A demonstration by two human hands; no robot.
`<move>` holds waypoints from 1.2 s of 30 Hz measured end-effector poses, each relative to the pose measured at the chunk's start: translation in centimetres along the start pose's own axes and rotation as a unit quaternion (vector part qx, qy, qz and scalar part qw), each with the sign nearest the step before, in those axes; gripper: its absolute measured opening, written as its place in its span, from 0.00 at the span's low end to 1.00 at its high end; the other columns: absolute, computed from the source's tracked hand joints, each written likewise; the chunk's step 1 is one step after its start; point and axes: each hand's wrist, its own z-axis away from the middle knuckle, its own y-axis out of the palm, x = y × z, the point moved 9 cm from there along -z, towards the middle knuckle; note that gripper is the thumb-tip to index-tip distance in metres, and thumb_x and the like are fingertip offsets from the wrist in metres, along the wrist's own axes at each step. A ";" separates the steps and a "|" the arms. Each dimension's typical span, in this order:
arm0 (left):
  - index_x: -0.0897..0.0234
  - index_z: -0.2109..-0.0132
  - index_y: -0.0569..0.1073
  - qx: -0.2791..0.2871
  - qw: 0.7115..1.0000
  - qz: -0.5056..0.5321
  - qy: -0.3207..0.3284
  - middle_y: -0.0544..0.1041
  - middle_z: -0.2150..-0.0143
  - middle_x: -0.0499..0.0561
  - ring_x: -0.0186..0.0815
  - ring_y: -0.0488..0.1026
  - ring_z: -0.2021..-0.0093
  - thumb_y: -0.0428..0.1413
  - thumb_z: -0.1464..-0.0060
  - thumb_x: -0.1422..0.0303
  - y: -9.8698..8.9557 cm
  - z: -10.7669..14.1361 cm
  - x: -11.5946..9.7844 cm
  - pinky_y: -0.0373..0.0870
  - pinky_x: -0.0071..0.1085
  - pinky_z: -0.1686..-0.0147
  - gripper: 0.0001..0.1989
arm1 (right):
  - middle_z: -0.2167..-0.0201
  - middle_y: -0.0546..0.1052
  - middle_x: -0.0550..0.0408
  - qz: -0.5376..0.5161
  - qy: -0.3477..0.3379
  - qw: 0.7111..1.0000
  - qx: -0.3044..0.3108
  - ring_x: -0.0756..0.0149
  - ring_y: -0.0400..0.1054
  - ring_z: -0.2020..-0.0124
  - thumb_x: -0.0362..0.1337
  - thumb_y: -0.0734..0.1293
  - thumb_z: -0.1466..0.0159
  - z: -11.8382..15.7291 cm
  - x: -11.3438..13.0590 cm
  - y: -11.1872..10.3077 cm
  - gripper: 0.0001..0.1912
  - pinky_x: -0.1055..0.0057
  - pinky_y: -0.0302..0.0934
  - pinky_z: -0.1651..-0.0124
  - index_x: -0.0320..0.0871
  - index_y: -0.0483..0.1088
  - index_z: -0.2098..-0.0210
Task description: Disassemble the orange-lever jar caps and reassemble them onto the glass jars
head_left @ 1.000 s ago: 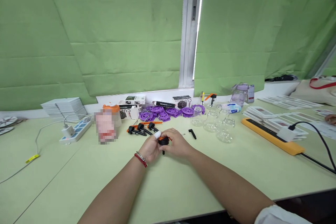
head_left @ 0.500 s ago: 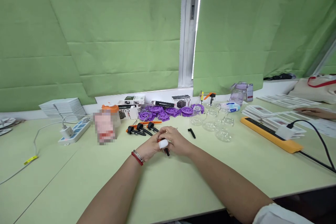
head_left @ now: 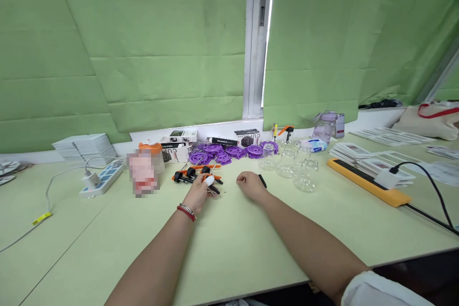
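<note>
My left hand [head_left: 197, 193] is closed around a black stick-like part [head_left: 214, 190] with a bit of orange and a thin metal rod beside it; a white wrap covers one fingertip. Just beyond it lie several black parts with round caps [head_left: 178, 177] and orange bars [head_left: 211, 167]. Apart from it, my right hand [head_left: 252, 185] hovers low with fingers curled and tips together; whatever they pinch is too small to make out. A black L-shaped piece [head_left: 263, 181] shows partly behind that hand. Between the hands, a tiny screw-like bit [head_left: 224, 192] rests on the table.
Purple wheel-shaped discs [head_left: 225, 152] and small boxes [head_left: 178, 153] line the back. Clear glass jars [head_left: 305, 182] stand to the right, near an orange power strip [head_left: 369, 182] and papers. A white power strip [head_left: 103, 179] and a pink pack [head_left: 142, 172] lie left.
My hands were together over the black part and have separated. The left moved left with the part; the right moved right. The other person's hand at far right has left view.
</note>
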 end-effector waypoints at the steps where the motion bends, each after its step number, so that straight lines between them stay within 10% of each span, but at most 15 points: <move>1: 0.65 0.58 0.66 -0.006 1.000 0.006 0.007 0.70 0.69 0.49 0.33 0.72 0.73 0.57 0.51 0.65 -0.2 -0.1 -0.1 0.69 0.29 0.75 0.14 | 0.68 0.76 0.53 0.010 -0.012 0.999 0.036 0.66 0.68 0.68 0.32 0.64 0.43 0.2 0.3 1.0 0.07 0.71 0.59 0.64 0.42 0.74 0.68; 11: 0.65 0.59 0.67 -0.025 0.999 0.027 0.011 0.71 0.70 0.49 0.31 0.70 0.74 0.58 0.52 0.66 -0.5 -0.3 0.2 0.69 0.29 0.76 0.13 | 0.63 0.75 0.50 0.175 -0.150 0.969 0.092 0.64 0.67 0.59 0.35 0.63 0.40 1.8 4.4 4.1 0.10 0.71 0.55 0.55 0.43 0.76 0.62; 18: 0.64 0.58 0.67 -0.046 0.998 0.028 0.020 0.71 0.70 0.48 0.32 0.72 0.73 0.58 0.52 0.66 -0.8 -0.1 -0.3 0.68 0.28 0.76 0.14 | 0.57 0.71 0.39 0.333 0.063 0.937 -0.091 0.52 0.64 0.53 0.30 0.63 0.42 -0.1 -1.0 -3.5 0.12 0.61 0.55 0.56 0.37 0.72 0.58; 23: 0.65 0.57 0.66 -0.050 0.998 0.038 0.028 0.72 0.69 0.50 0.33 0.72 0.72 0.58 0.51 0.65 -1.1 -0.3 -0.3 0.69 0.29 0.75 0.15 | 0.62 0.73 0.36 0.272 0.149 0.950 -0.039 0.52 0.69 0.60 0.23 0.62 0.46 -0.4 -4.4 -4.1 0.16 0.62 0.58 0.62 0.35 0.70 0.58; 32: 0.64 0.58 0.65 -0.028 0.996 0.069 0.047 0.70 0.69 0.48 0.32 0.73 0.72 0.58 0.51 0.64 -0.8 -0.4 -0.3 0.69 0.29 0.74 0.15 | 0.62 0.73 0.51 0.103 -0.154 0.982 0.016 0.64 0.66 0.59 0.26 0.62 0.43 1.9 5.2 1.0 0.12 0.70 0.56 0.55 0.42 0.72 0.62; 36: 0.63 0.59 0.65 -0.009 0.996 0.078 0.052 0.70 0.69 0.47 0.32 0.72 0.72 0.58 0.51 0.63 -0.2 -0.1 -0.5 0.68 0.28 0.74 0.15 | 0.65 0.71 0.53 0.042 -0.169 0.983 0.051 0.66 0.65 0.62 0.25 0.62 0.45 3.4 7.1 3.0 0.12 0.71 0.56 0.58 0.42 0.71 0.63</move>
